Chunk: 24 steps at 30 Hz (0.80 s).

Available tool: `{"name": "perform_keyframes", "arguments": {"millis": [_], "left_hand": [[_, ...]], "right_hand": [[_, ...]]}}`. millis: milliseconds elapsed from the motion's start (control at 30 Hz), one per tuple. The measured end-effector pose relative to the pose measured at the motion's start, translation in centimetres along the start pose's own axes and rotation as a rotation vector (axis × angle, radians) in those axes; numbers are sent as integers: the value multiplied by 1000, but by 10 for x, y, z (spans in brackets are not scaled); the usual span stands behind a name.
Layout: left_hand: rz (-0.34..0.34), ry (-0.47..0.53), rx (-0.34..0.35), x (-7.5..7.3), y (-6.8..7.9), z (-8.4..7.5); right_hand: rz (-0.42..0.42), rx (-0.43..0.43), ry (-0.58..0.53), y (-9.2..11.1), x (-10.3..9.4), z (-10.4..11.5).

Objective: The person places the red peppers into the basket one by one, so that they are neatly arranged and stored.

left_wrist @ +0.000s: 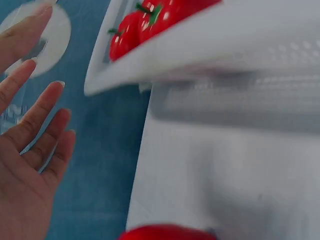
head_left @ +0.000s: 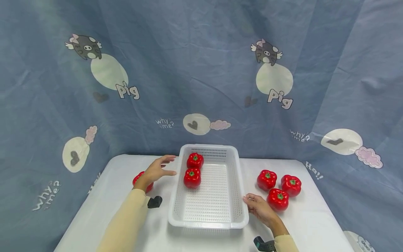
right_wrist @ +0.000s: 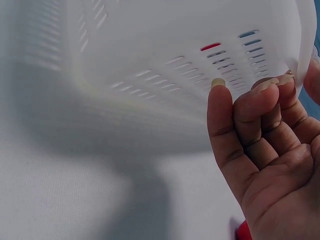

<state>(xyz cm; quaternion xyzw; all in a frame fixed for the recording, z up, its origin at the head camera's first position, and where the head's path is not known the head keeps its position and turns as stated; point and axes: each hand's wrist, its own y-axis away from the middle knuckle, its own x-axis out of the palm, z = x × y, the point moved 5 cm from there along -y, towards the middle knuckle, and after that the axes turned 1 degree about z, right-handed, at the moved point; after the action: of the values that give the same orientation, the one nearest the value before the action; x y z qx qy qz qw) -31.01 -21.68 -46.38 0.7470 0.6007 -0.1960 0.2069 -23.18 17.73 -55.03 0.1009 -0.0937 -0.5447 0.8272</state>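
Observation:
A white plastic basket (head_left: pixel 212 192) with slotted sides is in the middle of the head view. Two red bell peppers (head_left: pixel 192 177) lie along its left side, one behind the other. My right hand (head_left: pixel 259 209) grips the basket's right rim, with curled fingers (right_wrist: pixel 245 120) under the edge in the right wrist view. Just off the left rim is my left hand (head_left: pixel 156 170), its fingers spread and thumb apart, holding nothing. Under the left wrist, another red bell pepper (head_left: pixel 149 188) is partly hidden. Shadow falls on the table below the basket in both wrist views.
To the right, three red bell peppers (head_left: pixel 278 200) sit grouped on the white table (head_left: pixel 310 224), close to my right hand. A blue printed cloth (head_left: pixel 201 94) hangs behind the table and shows along its sides.

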Motion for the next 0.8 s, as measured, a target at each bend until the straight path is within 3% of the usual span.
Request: {"name": "perform_keyframes", "arguments": {"millis": [167,267,433,567,800], "left_hand": [[-49,9,-15,-19,8,24],[-71,22,-61,-27,15,41],[-125,65,-237,-37,28,69],[-162,108,-323,-42,37,87],[-215,143,-357,-43,46,110]], "right_hand": [[-4,7,2,1,0,1],[3,5,2,1,0,1],[7,5,-3,2,0,4],[6,6,-5,3,0,4],[4,10,-4,2,2,3]]}}
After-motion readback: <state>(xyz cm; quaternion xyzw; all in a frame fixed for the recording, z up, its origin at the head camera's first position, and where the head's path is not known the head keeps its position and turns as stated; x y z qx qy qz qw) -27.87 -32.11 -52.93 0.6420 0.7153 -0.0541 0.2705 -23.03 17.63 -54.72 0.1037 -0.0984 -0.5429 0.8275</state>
